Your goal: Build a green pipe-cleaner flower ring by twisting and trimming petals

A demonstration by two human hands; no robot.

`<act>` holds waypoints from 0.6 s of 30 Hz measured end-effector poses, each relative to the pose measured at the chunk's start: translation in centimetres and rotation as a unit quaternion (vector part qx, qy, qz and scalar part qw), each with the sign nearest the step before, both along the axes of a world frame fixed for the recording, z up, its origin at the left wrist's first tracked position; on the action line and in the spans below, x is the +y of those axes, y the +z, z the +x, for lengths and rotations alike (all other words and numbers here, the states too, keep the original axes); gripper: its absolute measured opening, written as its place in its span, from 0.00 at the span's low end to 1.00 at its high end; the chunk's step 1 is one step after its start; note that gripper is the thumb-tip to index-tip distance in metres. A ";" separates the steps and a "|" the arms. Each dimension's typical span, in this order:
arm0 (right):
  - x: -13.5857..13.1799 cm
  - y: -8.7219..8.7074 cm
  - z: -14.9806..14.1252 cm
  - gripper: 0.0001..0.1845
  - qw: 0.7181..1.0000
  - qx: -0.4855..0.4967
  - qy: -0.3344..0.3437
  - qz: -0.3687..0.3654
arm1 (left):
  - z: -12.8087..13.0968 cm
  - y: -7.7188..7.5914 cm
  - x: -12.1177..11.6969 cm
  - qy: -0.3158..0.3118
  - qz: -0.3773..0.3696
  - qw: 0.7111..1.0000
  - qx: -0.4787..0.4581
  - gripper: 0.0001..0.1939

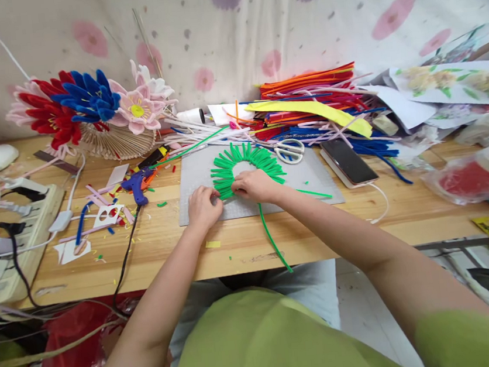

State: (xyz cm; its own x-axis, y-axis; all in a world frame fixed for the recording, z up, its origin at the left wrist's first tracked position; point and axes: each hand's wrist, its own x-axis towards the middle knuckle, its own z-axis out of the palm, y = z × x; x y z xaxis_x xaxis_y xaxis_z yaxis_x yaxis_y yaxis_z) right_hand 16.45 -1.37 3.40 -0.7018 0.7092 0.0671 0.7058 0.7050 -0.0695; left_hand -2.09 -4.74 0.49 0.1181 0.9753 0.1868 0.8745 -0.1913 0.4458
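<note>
A green pipe-cleaner ring of looped petals (pixel 248 158) lies on a grey cutting mat (pixel 315 184) at the middle of the wooden table. My left hand (pixel 203 206) is closed, pinching the ring's lower left end. My right hand (pixel 255 185) is closed on the ring's lower middle. A long green pipe-cleaner tail (pixel 272 238) runs from under my right hand down past the table's front edge.
A blue glue gun (pixel 137 183) lies left of the mat, scissors (pixel 289 150) and a phone (pixel 348 161) to its right. Stacked coloured pipe cleaners (pixel 309 91) sit behind. Finished flowers (pixel 85 104) stand at back left, a power strip (pixel 16 233) at far left.
</note>
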 end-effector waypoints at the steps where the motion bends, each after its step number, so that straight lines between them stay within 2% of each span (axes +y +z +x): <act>1: 0.1 0.2 -0.1 0.13 1.000 -0.005 0.006 0.002 | -0.1 0.0 0.0 0.001 0.003 1.000 -0.002 0.07; 5: 0.4 1.2 -1.0 0.14 0.999 -0.033 0.028 0.008 | -0.3 -0.1 0.0 -0.019 -0.004 1.000 -0.002 0.06; 9: 0.3 1.7 -1.8 0.14 0.998 -0.053 0.021 -0.006 | -0.3 -0.3 0.2 -0.017 -0.009 1.000 0.000 0.05; 18: -0.4 0.1 -1.3 0.12 0.997 0.001 -0.046 -0.060 | -0.2 -0.4 0.3 0.000 -0.020 0.999 -0.026 0.05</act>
State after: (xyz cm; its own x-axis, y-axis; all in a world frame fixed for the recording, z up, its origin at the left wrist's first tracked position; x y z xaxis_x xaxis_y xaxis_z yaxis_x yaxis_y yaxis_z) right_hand 15.16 -1.82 3.48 -0.6339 0.7731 -0.0211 0.7664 0.6243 -0.1515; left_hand -2.31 -4.42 0.12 0.1101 0.9819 0.1539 0.8500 -0.1733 0.4975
